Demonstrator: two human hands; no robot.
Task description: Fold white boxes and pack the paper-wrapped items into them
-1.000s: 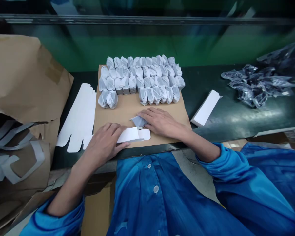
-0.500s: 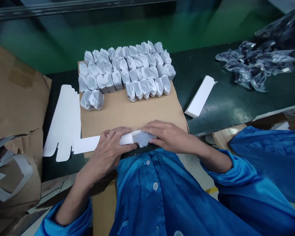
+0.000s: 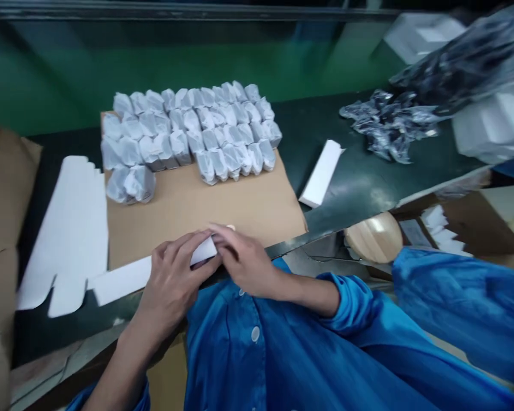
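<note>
Left hand [image 3: 171, 279]: curled around the white card carton [image 3: 203, 252], fingers lying over its upper face; the thumb is out of sight; closed on the card, not spread flat.
Right hand [image 3: 244, 257]: fingers bent down over the carton's far end, pressing toward the left hand; the hands sit almost touching, with the carton squeezed between them.
Carton position: slantwise, just above the near edge of the cardboard sheet [image 3: 205, 211]; the hands hide most of it; a long white strip [image 3: 120, 279] runs out from under the left hand, past the sheet's left edge; I cannot tell whether it is part of the same piece.
Contents: hidden; I cannot tell whether anything is inside.
Handling: probably light and fairly stiff along its length, yet apt to bend at the creases and crush if squeezed mid-panel; its smooth face may slip a little; best held by the folded long edges.
On the sheet: rows of small items in translucent wrap [image 3: 188, 128], packed close together.
Nearby: a flat die-cut white card blank [image 3: 68, 228] left of the sheet; a folded white carton [image 3: 321, 174] on the dark green bench [image 3: 351, 194] to the right; crumpled dark plastic film [image 3: 389, 125] beyond it.
Clothing: blue smock sleeve [image 3: 351, 302].
</note>
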